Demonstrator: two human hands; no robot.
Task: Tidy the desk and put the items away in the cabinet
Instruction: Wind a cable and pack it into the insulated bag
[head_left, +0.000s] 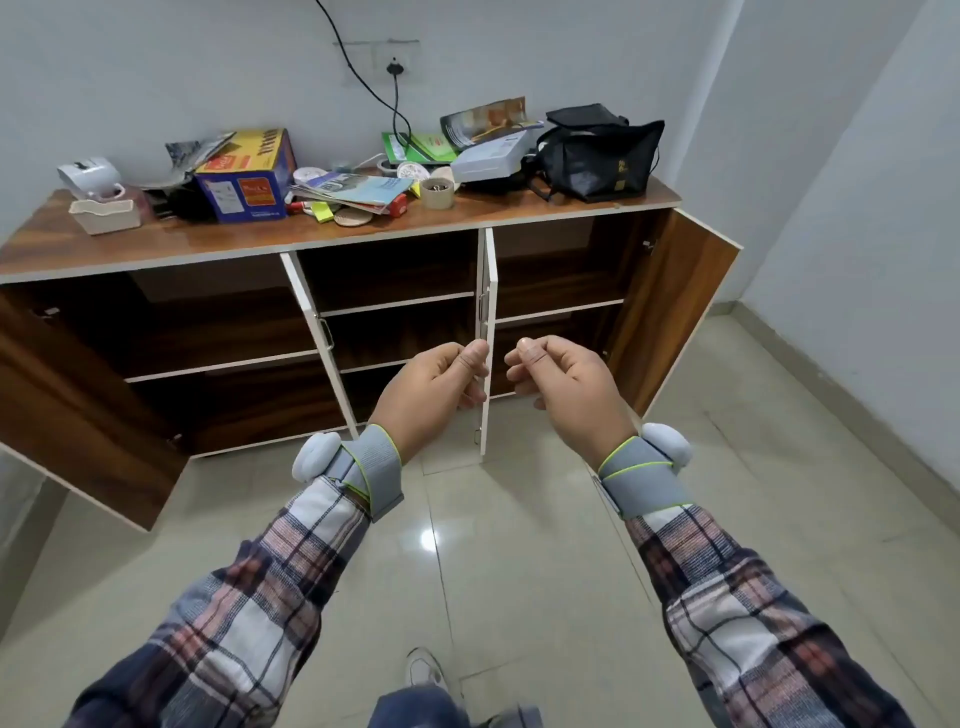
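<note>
**Both grips hanging short of the clutter, cabinet standing open**

The desk items are all lying on the bench (467, 215), up and beyond both grips, with none in hand. They are stretching in one long band left to right, across the line of reach. A blue and yellow box (247, 174) is sitting far up and left of the left grip (441, 379), and a pile of magazines (353, 189) and a cardboard roll (436, 193) are lying almost straight above it. A black bag (597, 150) is slumping up and right of the right grip (561, 379), so that hand is looking the nearer one for it.

The right grip is curling closed with the thumb pressing on the forefinger and nothing showing in it. The left grip is curling the same way, right against the white edge of the middle door (485, 322); whether it is pinching that edge I cannot tell.

That door is standing edge-on between the two grips, splitting the reach. The right door (670, 312) is swinging wide beyond the right grip, and the left door (88, 405) is jutting out low, far to the left. The cabinet shelves (395, 304) are lying just past the grips, dark and open. Judging from this, lifting upward is looking free, while moving sideways is risking the door edges.
</note>
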